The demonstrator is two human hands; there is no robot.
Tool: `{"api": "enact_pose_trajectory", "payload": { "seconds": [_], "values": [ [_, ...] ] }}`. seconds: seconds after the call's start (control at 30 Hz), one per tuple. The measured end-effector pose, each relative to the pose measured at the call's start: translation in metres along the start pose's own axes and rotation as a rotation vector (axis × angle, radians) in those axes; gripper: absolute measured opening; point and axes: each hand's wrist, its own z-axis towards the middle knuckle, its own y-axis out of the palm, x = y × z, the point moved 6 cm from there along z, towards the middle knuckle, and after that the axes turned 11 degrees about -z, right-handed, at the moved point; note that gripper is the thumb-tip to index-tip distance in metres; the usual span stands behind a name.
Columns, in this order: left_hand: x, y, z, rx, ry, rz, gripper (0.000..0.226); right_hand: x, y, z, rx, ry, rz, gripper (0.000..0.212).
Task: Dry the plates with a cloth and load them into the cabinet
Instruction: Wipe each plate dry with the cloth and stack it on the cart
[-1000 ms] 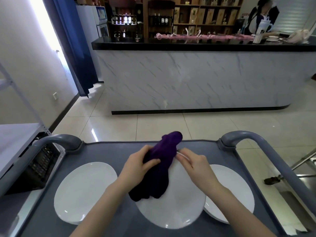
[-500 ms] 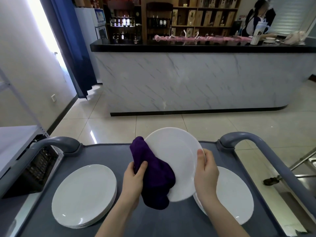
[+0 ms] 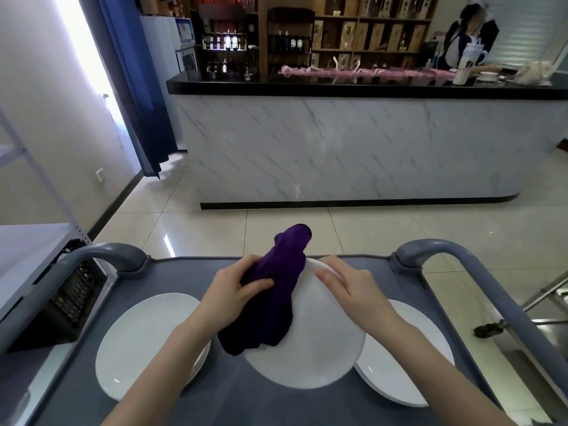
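A white plate (image 3: pixel 319 342) is held low over the middle of the grey cart top (image 3: pixel 172 281), tilted toward me. My left hand (image 3: pixel 229 292) grips a purple cloth (image 3: pixel 272 290) that drapes over the plate's left side and pokes up past its far rim. My right hand (image 3: pixel 347 290) holds the plate's far right rim, fingers over the edge. A stack of white plates (image 3: pixel 144 342) lies on the cart's left. Another white plate stack (image 3: pixel 408 361) lies on its right, partly under the held plate.
Grey cart handles rise at the far left (image 3: pixel 101 256) and far right (image 3: pixel 461 256). A white metal shelf unit (image 3: pixel 27 250) stands at left. Tiled floor separates the cart from a marble-fronted bar counter (image 3: pixel 353 149), where a person (image 3: pixel 464 38) stands.
Half a second ago the plate was tipped up on edge facing me; now it lies lowered and flatter, with the cloth back across its left side and far rim.
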Motion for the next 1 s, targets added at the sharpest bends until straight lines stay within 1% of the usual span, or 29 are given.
{"api": "enact_pose_trajectory", "payload": {
  "seconds": [0.07,0.13,0.2,0.23,0.27,0.33,0.37,0.43,0.47,0.53,0.6,0.63,0.67,0.73,0.77,0.8,0.83,0.87,0.93,1.0],
  "values": [
    [-0.003,0.005,-0.002,-0.001,-0.02,-0.039,0.02,0.0,0.002,0.0,0.069,0.014,0.035,0.023],
    [-0.008,0.008,-0.005,0.071,-0.043,-0.119,0.017,0.0,-0.001,-0.003,0.164,0.035,0.082,0.032],
    [-0.018,0.006,-0.01,0.238,-0.089,-0.223,0.01,0.003,-0.003,-0.009,0.27,0.094,0.148,0.029],
    [-0.025,0.007,-0.013,0.338,-0.131,-0.314,0.007,0.007,-0.004,-0.013,0.346,0.153,0.199,0.029],
    [-0.032,0.013,-0.019,0.425,-0.182,-0.429,0.005,0.01,-0.005,-0.016,0.431,0.233,0.258,0.032],
    [-0.042,0.034,-0.031,0.54,-0.29,-0.627,0.008,0.014,-0.002,-0.024,0.573,0.395,0.366,0.034],
    [-0.045,0.044,-0.038,0.587,-0.329,-0.681,0.01,0.016,0.003,-0.028,0.61,0.45,0.407,0.032],
    [-0.052,0.055,-0.047,0.656,-0.371,-0.724,0.012,0.017,0.011,-0.032,0.613,0.493,0.426,0.029],
    [-0.054,0.055,-0.05,0.659,-0.373,-0.718,0.014,0.017,0.014,-0.033,0.593,0.488,0.417,0.028],
    [-0.055,0.048,-0.049,0.608,-0.347,-0.651,0.015,0.02,0.012,-0.035,0.543,0.434,0.383,0.027],
    [-0.052,0.033,-0.044,0.543,-0.28,-0.491,0.01,0.023,0.006,-0.033,0.459,0.345,0.329,0.025],
    [-0.048,0.024,-0.04,0.502,-0.229,-0.385,0.006,0.023,0.005,-0.03,0.39,0.289,0.292,0.024],
    [-0.042,0.017,-0.035,0.433,-0.177,-0.286,0.005,0.021,0.005,-0.026,0.305,0.226,0.248,0.024],
    [-0.027,0.013,-0.022,0.211,-0.087,-0.132,0.016,0.013,0.014,-0.02,0.123,0.116,0.155,0.027],
    [-0.021,0.016,-0.016,0.101,-0.066,-0.06,0.021,0.009,0.02,-0.018,0.062,0.081,0.13,0.029],
    [-0.017,0.019,-0.013,0.025,-0.057,0.003,0.022,0.006,0.025,-0.016,0.037,0.068,0.131,0.029],
    [-0.015,0.021,-0.011,0.0,-0.053,0.04,0.021,0.004,0.028,-0.016,0.042,0.069,0.154,0.026],
    [-0.014,0.021,-0.01,0.018,-0.049,0.046,0.019,0.003,0.029,-0.016,0.065,0.075,0.178,0.024],
    [-0.015,0.019,-0.009,0.098,-0.043,0.039,0.016,0.003,0.029,-0.018,0.12,0.094,0.192,0.024],
    [-0.018,0.014,-0.01,0.182,-0.065,0.043,0.014,0.006,0.026,-0.022,0.174,0.132,0.202,0.018]
  ]
}}
